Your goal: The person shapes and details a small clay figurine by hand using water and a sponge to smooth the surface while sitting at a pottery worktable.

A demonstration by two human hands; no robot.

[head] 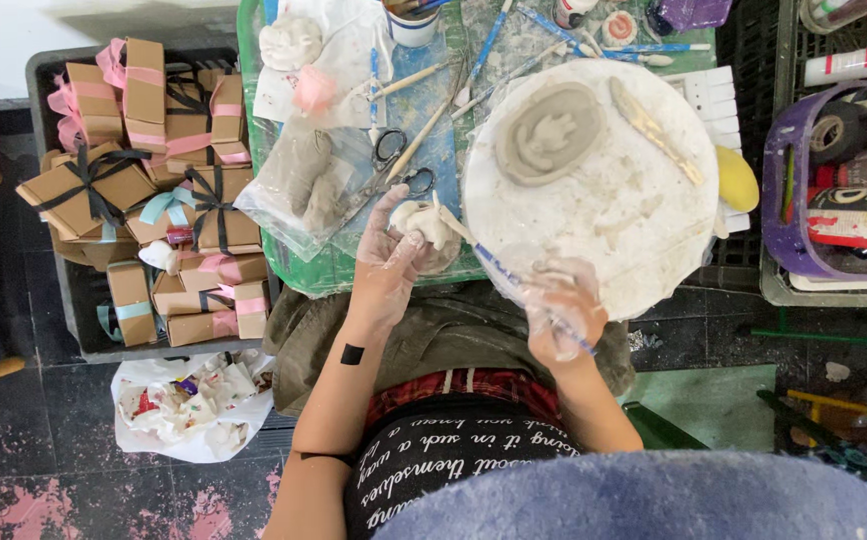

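My left hand (386, 262), in a thin clear glove, holds a small pale clay lump (426, 222) at the near edge of the green mat (299, 262). My right hand (559, 305), also gloved, grips a blue-handled modelling tool (499, 266) whose tip touches the lump. A round white board (594, 195) lies to the right. On it rest an oval grey clay relief (549, 132) and a flat wooden tool (656, 130).
Scissors (394, 160), brushes and a plastic bag of clay (299, 185) lie on the mat. A crate of ribboned brown gift boxes (144, 190) stands at left. A yellow sponge (737, 180) and a purple basket of paint bottles (834, 190) sit at right. A plastic bag (189, 405) lies on the floor.
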